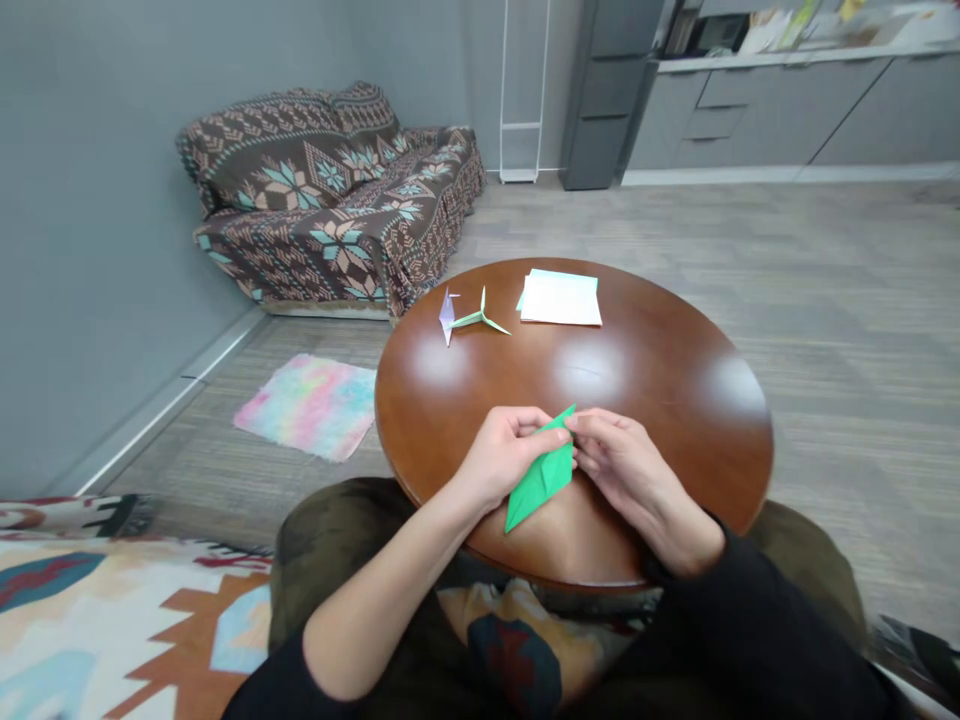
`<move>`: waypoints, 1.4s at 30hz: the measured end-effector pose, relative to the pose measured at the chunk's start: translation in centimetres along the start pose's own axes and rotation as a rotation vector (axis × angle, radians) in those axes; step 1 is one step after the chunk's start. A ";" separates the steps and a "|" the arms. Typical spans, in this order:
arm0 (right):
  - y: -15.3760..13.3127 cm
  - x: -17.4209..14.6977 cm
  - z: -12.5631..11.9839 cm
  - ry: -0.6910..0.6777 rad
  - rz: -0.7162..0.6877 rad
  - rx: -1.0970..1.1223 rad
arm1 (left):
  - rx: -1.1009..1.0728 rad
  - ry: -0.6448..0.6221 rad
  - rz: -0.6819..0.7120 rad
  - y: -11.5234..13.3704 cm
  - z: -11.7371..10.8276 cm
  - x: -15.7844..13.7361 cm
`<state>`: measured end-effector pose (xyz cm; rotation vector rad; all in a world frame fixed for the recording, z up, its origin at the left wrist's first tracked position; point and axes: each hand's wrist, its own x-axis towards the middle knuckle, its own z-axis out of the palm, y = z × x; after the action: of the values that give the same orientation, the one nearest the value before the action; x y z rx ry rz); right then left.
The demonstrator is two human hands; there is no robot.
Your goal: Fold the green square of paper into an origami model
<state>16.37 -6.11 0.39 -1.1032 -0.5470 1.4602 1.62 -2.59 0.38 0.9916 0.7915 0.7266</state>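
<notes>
A folded piece of green origami paper (541, 482), shaped like a long diamond with a crease down its middle, is held tilted above the near part of the round table. My left hand (513, 450) grips its upper left side, thumb laid across the front face. At the upper right edge, my right hand (619, 455) pinches the paper near its top point with thumb and forefinger. The other fingers of my right hand are curled and partly hidden behind the paper.
On the brown table (660, 400), a purple folded paper crane (448, 312) and a pale green folded paper piece (482, 317) lie at the far left. A stack of paper sheets (561, 299) sits at the far edge. Beyond stands a covered sofa (337, 200); a fluffy rug (311, 405) is left.
</notes>
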 end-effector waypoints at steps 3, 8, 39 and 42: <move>-0.3 0.1 0.0 0.020 -0.020 0.021 | 0.028 0.002 0.003 -0.1 0.0 -0.2; -1.4 1.0 -1.0 0.121 -0.155 0.063 | -0.013 -0.038 -0.065 -0.5 0.1 -0.6; -1.6 0.9 -1.2 0.085 -0.188 -0.007 | -0.069 -0.031 -0.072 -0.7 0.9 -1.1; -1.3 0.8 -1.3 0.079 -0.221 -0.045 | -0.101 0.012 -0.023 -0.7 0.8 -0.8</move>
<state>18.21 -5.36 0.66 -1.0940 -0.6276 1.2135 1.97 -3.89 0.18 0.8871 0.7684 0.7462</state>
